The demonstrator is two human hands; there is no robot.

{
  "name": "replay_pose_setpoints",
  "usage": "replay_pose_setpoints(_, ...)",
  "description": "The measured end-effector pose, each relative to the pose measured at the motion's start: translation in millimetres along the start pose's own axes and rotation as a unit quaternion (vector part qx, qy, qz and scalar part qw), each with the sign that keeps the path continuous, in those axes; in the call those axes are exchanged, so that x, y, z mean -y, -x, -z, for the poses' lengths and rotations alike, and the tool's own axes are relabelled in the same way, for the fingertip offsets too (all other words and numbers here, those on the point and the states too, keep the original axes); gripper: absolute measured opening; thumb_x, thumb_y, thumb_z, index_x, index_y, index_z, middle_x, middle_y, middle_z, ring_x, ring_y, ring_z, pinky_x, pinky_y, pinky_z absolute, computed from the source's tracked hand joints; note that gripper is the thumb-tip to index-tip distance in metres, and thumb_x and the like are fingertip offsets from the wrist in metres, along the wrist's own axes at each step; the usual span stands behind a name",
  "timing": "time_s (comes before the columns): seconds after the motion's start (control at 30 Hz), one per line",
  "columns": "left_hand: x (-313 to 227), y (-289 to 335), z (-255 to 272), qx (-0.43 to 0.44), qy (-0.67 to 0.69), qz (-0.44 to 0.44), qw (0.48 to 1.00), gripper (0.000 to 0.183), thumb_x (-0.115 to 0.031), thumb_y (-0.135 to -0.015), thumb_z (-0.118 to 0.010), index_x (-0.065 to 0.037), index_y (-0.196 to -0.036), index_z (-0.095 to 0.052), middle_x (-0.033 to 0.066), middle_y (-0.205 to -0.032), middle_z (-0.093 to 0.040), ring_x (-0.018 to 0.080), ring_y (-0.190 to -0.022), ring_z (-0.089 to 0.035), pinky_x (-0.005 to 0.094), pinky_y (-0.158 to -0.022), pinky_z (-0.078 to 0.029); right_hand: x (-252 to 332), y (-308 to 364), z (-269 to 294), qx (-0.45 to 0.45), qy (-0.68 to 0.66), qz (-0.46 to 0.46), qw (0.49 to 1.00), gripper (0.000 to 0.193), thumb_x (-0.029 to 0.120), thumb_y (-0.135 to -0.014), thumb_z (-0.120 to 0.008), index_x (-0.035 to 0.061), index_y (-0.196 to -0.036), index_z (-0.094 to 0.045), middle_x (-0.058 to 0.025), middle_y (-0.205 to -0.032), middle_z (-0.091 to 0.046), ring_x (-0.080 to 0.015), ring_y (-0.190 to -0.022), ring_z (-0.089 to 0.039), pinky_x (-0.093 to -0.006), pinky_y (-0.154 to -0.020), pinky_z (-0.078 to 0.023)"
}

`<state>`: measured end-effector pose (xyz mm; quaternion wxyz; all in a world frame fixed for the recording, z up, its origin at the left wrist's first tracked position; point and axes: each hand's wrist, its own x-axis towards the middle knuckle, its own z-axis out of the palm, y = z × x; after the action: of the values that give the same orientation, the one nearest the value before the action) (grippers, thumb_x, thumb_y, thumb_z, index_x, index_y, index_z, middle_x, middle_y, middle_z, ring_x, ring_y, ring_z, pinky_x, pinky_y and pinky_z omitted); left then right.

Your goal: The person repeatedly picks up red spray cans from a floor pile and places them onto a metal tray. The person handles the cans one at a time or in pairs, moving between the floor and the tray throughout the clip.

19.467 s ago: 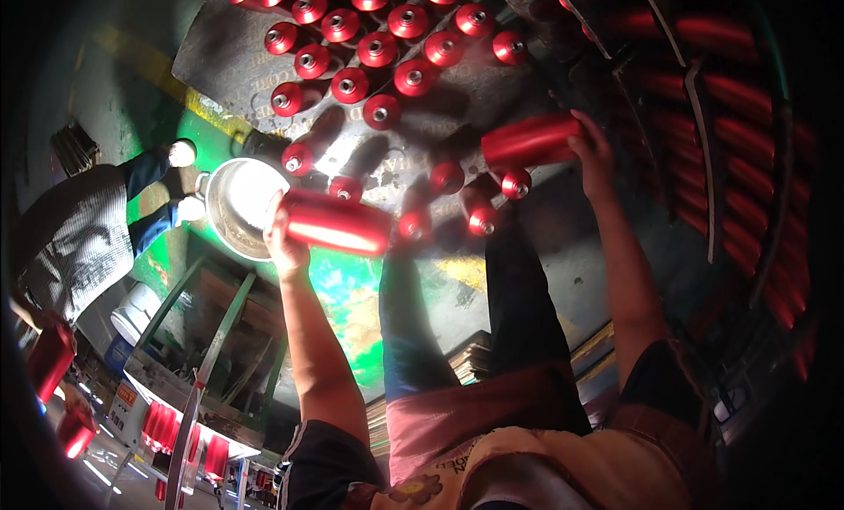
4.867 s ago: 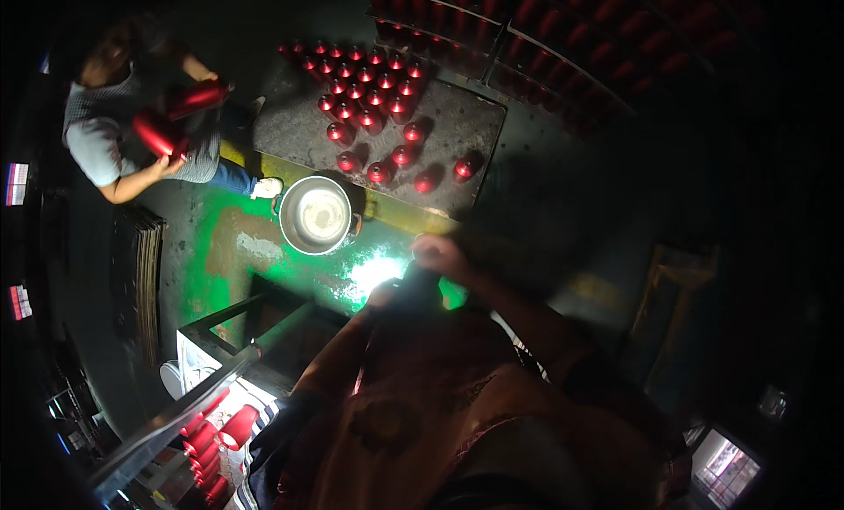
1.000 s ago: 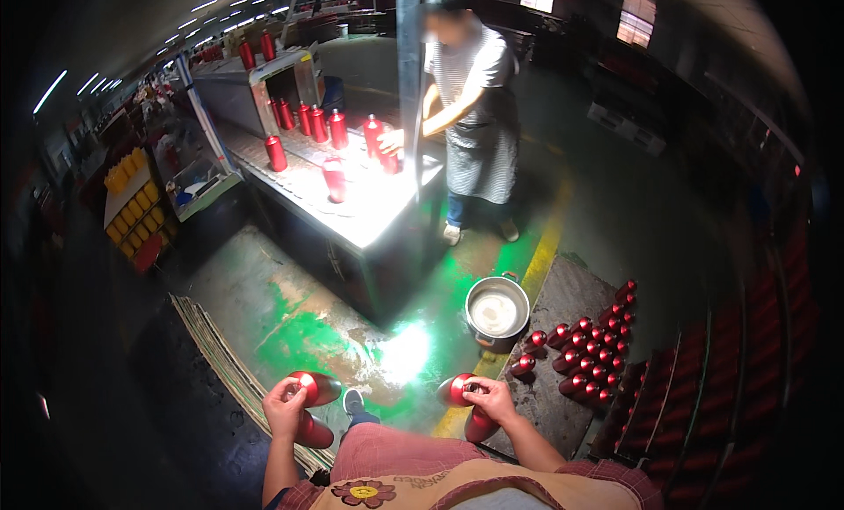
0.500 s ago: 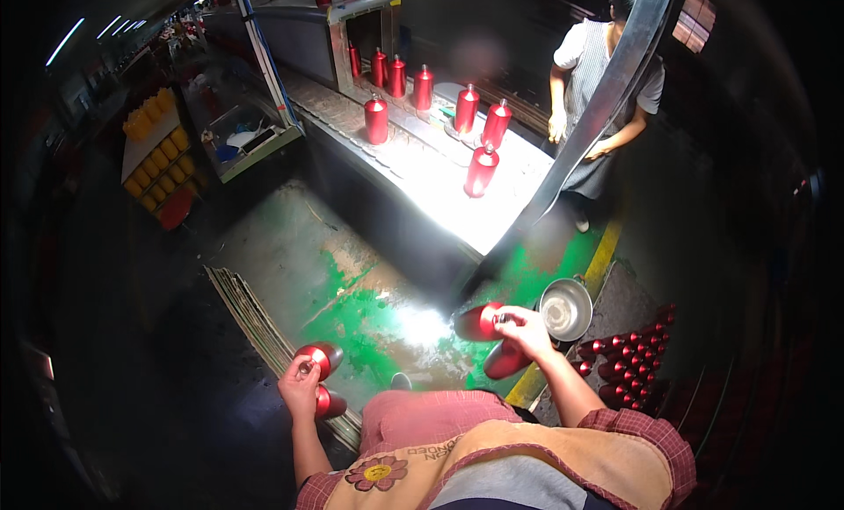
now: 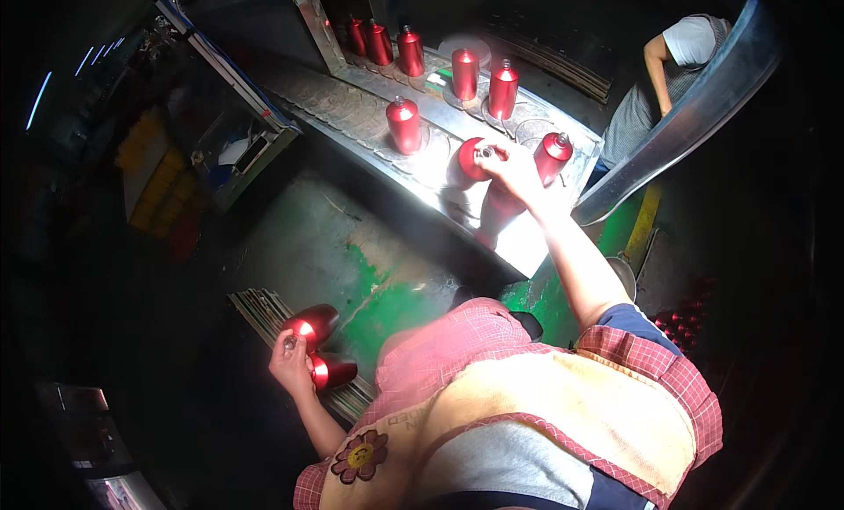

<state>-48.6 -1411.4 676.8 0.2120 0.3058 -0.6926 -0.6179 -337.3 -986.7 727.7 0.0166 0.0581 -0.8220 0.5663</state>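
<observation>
Left hand (image 5: 290, 360): fingers closed at the necks of two red bottles, upper (image 5: 315, 325) and lower (image 5: 335, 372), hanging above the sheet stack (image 5: 356, 400), tilted, bases outward. About where it was half a second ago.

Pot (image 5: 624, 274) at right, mostly behind the right forearm.

Big change is the right hand (image 5: 514, 171): half a second ago it was out over the floor beside the pot, now it's over the near end of the counter (image 5: 527, 251). Fingers closed at the necks, one bottle (image 5: 473, 161) left of the hand, another (image 5: 499, 213) below it in the glare. Can't tell if either base touches down. So right pair is at the counter, not let go; left pair is well short of it.

On the counter, upright: bottle (image 5: 554, 158) just beyond the right hand, lone bottle (image 5: 403, 126) to its left, back row (image 5: 410, 53) farther off.

Co-worker (image 5: 681, 75) at far right, now bent over.
</observation>
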Motion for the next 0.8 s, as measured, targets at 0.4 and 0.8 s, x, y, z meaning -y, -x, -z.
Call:
replay_pose_setpoints(0.4,-84,-217,-112,0.148,0.036,-0.02,0.988,0.023,0.008,-0.086,-0.065,0.001,-0.108,-0.064,-0.0019,-0.071,-0.057,0.0005,-0.046,-0.04,0.0173,-0.039,-0.028,-25,-96,-38,-0.024,0.129,-0.102,0.986,0.03,0.017,-0.078,-0.072,0.0026,-0.104,-0.067,-0.0111,-0.081,-0.067,-0.0194,-0.075,-0.065,-0.0321,-0.071,-0.051)
replay_pose_setpoints(0.8,-133,-392,-368,0.669,-0.094,-0.076,0.733,0.018,-0.001,-0.082,-0.071,-0.003,-0.1,-0.07,-0.0085,-0.061,-0.047,-0.0001,-0.056,-0.04,0.0202,-0.049,-0.03,149,-57,-49,-0.259,0.021,-0.327,0.909,0.042,0.001,-0.085,-0.07,0.0027,-0.126,-0.061,0.0077,-0.058,-0.04,-0.0014,-0.045,-0.033,-0.0223,-0.041,-0.026)
